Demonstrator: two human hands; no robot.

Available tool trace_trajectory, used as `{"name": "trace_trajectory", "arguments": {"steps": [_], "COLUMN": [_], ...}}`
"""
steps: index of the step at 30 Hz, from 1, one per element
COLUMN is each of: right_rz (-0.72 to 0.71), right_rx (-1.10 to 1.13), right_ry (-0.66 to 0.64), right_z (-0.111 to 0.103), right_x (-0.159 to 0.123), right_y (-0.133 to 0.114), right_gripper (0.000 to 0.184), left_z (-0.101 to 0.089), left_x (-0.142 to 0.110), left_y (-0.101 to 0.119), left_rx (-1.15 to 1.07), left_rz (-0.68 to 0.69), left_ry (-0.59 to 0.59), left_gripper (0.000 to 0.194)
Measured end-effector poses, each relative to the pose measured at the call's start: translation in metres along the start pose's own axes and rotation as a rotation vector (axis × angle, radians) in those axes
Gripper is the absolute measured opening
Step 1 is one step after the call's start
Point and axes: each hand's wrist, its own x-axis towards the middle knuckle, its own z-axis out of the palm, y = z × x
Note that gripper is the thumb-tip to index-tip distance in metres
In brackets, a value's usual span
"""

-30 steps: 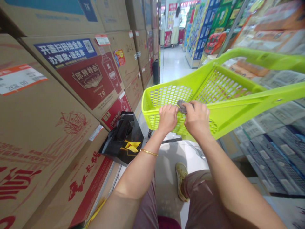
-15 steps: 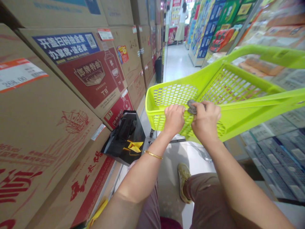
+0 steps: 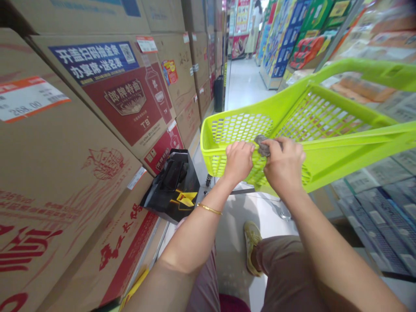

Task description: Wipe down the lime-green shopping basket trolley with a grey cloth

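A lime-green plastic shopping cart basket (image 3: 338, 160) with perforated walls stands across the aisle in front of me. My left hand (image 3: 238, 162) is closed over its near rim, with a gold bangle (image 3: 209, 209) on that forearm. Just to the right, my right hand (image 3: 284, 164) is closed on a crumpled grey cloth (image 3: 263, 145), pressed against the same rim. Part of the cloth is hidden under the fingers. The cart's handle end reaches out of view at the right.
Stacked cardboard cartons (image 3: 130, 95) line the left side. A black gift bag (image 3: 172, 186) sits on the floor beside them. Shelves with packaged goods (image 3: 383, 212) stand at the right. Far down the aisle (image 3: 243, 82) a person (image 3: 254, 30) stands. My shoe (image 3: 252, 247) is below the cart.
The view has shifted very slightly, so the cart and cartons sit a little further right. Both hands keep the same hold on the rim and the cloth. The distant person has moved slightly right.
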Motion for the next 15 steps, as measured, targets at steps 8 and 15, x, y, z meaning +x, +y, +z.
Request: {"name": "trace_trajectory", "arguments": {"steps": [8,15], "right_rz": [0.146,0.119], "right_rx": [0.052,0.091], "right_ry": [0.086,0.038], "right_z": [-0.013,0.003], "right_x": [0.0,0.001], "right_y": [0.027,-0.001], "right_gripper": [0.041,0.042], "left_z": [-0.001,0.0], "left_x": [0.0,0.001], "left_y": [0.001,0.005], "left_rx": [0.007,-0.004], "left_rz": [-0.005,-0.05], "left_ry": [-0.011,0.01], "left_gripper": [0.026,0.024]}}
